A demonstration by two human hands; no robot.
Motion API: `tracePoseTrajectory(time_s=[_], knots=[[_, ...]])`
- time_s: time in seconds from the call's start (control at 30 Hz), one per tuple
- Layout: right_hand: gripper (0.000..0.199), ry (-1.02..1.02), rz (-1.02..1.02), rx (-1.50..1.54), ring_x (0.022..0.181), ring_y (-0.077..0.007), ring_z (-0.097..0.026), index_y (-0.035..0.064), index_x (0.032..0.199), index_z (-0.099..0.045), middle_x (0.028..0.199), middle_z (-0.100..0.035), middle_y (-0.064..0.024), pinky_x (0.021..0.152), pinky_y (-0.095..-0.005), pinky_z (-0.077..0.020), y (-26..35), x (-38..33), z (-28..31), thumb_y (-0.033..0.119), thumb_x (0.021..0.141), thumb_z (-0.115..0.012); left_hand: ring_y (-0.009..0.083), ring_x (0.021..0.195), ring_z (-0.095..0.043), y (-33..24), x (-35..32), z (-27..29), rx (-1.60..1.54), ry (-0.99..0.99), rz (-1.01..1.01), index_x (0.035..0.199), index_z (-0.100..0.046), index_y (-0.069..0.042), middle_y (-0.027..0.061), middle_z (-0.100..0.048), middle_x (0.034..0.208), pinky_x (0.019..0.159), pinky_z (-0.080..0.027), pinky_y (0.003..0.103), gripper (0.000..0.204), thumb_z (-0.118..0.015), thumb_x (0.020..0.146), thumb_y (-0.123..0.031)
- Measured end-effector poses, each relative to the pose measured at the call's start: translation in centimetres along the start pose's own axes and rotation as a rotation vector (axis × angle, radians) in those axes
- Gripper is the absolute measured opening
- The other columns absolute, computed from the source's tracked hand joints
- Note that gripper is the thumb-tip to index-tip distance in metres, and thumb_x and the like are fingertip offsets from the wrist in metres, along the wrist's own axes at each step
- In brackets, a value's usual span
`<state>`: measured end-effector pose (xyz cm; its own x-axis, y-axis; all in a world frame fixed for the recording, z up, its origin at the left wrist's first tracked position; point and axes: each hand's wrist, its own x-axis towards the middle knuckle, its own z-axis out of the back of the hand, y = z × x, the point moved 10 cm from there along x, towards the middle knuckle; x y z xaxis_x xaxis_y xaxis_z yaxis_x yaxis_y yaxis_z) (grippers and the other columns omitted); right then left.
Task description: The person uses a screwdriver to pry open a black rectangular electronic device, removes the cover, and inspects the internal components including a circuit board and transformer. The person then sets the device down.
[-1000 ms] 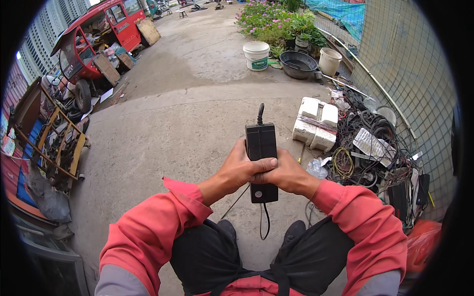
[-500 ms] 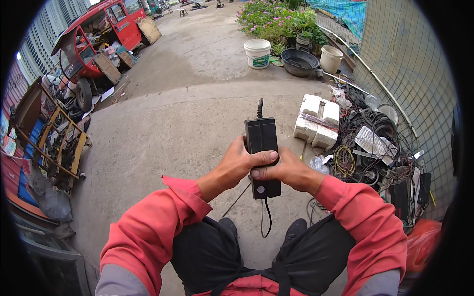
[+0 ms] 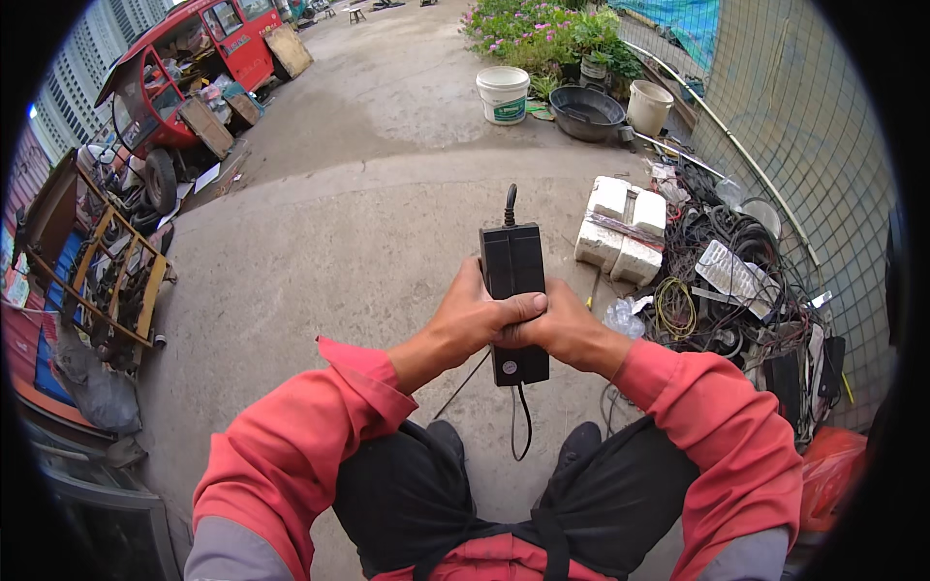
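Observation:
A black power adapter, a long box with a cord at each end, is held upright in front of me over the concrete. My left hand grips its left side, with the thumb lying across the front face. From the other side my right hand wraps round it, its thumb partly hidden under the left one. A thick cord stub rises from the top end. Out of the bottom end a thin black cable hangs in a loop between my knees.
To the right a white foam block lies beside a heap of tangled cables along a mesh fence. Farther off stand a white bucket and a black basin. At left are a wooden frame and a red vehicle.
My right thumb has slid further under the left thumb, so less of it shows. Both hands and the adapter stay in nearly the same place.

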<state>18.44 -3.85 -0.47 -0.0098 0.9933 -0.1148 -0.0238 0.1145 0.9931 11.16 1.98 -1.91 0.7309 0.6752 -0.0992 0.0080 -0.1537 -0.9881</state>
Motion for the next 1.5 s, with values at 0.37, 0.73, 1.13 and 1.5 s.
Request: tracePoseTrajectory(time_s=[0.37, 0.73, 1.13, 1.5], knots=[[0.041, -0.017, 0.001, -0.026, 0.087, -0.0202, -0.071, -0.0041, 0.107, -0.069, 0.097, -0.074, -0.0121, 0.080, -0.0361, -0.0579, -0.6, 0.3, 0.0, 0.012, 0.074, -0.086, 0.0182, 0.103, -0.065, -0.1, -0.2, 0.2, 0.026, -0.022, 0.017, 0.127, -0.051, 0.000, 0.0093, -0.064, 0.113, 0.089, -0.055, 0.035, 0.062, -0.089, 0.083, -0.021], [0.044, -0.034, -0.027, -0.035, 0.087, -0.0195, -0.071, -0.0039, 0.108, -0.069, 0.098, -0.074, -0.0118, 0.080, -0.0359, -0.0582, -1.0, 0.1, 0.2, 0.014, 0.072, -0.088, 0.0168, 0.097, -0.065, -0.2, 0.1, -0.1, 0.066, -0.002, 0.010, 0.123, -0.055, 0.000, 0.0089, -0.065, 0.108, 0.084, -0.056, 0.034, 0.058, -0.088, 0.082, -0.023], [0.044, 0.059, -0.043, 0.098, 0.088, -0.0158, -0.069, -0.0015, 0.114, -0.067, 0.102, -0.072, -0.0083, 0.079, -0.0329, -0.0586, -0.1, 0.3, -0.7, 0.016, 0.079, -0.088, 0.0188, 0.095, -0.067, -1.1, 0.1, 0.3, -0.038, 0.053, 0.041, 0.118, -0.059, 0.001, 0.0103, -0.067, 0.105, 0.083, -0.056, 0.035, 0.050, -0.087, 0.083, -0.022], [0.065, 0.084, -0.134, 0.067, 0.098, -0.0196, -0.068, -0.0081, 0.124, -0.061, 0.108, -0.069, -0.0117, 0.087, -0.0313, -0.0549, -1.4, -0.5, -0.3, 0.024, 0.075, -0.090, 0.0202, 0.098, -0.067, -1.8, 0.5, 1.2, -0.107, 0.047, 0.004, 0.122, -0.057, 0.003, 0.0105, -0.065, 0.108, 0.086, -0.057, 0.036, 0.057, -0.086, 0.086, -0.030]])
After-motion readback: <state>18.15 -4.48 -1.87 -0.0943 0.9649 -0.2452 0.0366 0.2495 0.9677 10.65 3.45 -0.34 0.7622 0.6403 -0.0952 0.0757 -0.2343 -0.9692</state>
